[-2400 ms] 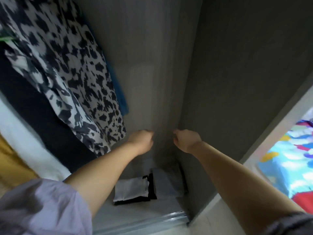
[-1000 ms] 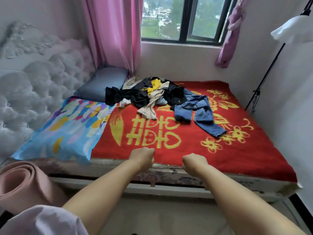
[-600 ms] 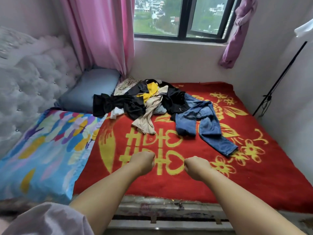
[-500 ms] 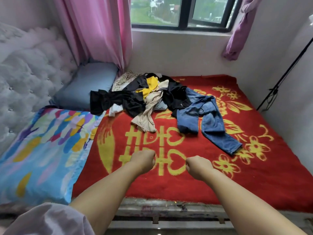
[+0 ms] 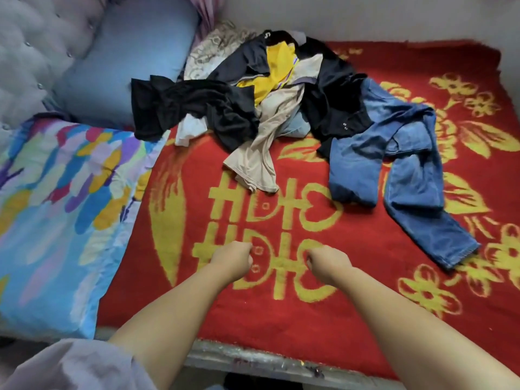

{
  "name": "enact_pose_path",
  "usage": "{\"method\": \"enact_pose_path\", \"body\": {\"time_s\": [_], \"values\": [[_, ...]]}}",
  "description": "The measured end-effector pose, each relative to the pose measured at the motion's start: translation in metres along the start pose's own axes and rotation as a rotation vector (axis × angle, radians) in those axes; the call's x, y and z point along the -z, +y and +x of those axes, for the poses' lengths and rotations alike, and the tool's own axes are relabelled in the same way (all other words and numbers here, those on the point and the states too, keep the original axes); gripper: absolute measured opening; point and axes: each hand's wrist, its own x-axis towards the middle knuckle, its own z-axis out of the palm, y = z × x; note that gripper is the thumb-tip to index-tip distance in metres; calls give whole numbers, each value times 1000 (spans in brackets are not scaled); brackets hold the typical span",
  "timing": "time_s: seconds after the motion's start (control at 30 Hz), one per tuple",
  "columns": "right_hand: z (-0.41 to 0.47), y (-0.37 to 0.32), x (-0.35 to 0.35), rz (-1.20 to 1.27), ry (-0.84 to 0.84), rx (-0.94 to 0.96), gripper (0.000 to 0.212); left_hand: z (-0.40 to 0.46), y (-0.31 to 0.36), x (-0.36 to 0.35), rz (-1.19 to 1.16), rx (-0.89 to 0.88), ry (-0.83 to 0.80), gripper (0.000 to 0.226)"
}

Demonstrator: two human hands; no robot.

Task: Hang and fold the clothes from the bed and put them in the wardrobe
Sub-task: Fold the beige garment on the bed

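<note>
Now both fists, left hand [image 5: 231,259] and right hand [image 5: 327,262], fingers curled tight on nothing, hover above the plush red blanket [image 5: 295,311].

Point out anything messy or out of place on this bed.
The clothes pile lies tangled at the far side of the red blanket, unfolded. The blue jeans sprawl crumpled to its right, one leg folded under. A black garment spills onto the grey pillow. Both hands, left and right, hold nothing.
</note>
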Motion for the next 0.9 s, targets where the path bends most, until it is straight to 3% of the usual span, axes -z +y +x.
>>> {"method": "enact_pose_path", "body": {"time_s": [0.2, 0.37, 0.47, 0.57, 0.7, 0.9], "values": [[116, -2, -10, 122, 14, -14, 26, 97, -25, -18, -5, -15, 1, 38], [220, -18, -38, 220, 204, -105, 46, 196, -50, -38, 147, -86, 149, 59], [252, -22, -81, 199, 199, -146, 55, 249, -60, -43, 241, -143, 212, 68], [256, -22, -115, 144, 324, -142, 59, 294, -64, -47, 289, -169, 236, 72], [265, -23, -126, 148, 537, -148, 63, 344, -73, -45, 323, -214, 324, 68], [265, -22, -131, 148, 569, -130, 63, 373, -66, -26, 129, -200, 526, 31]]}}
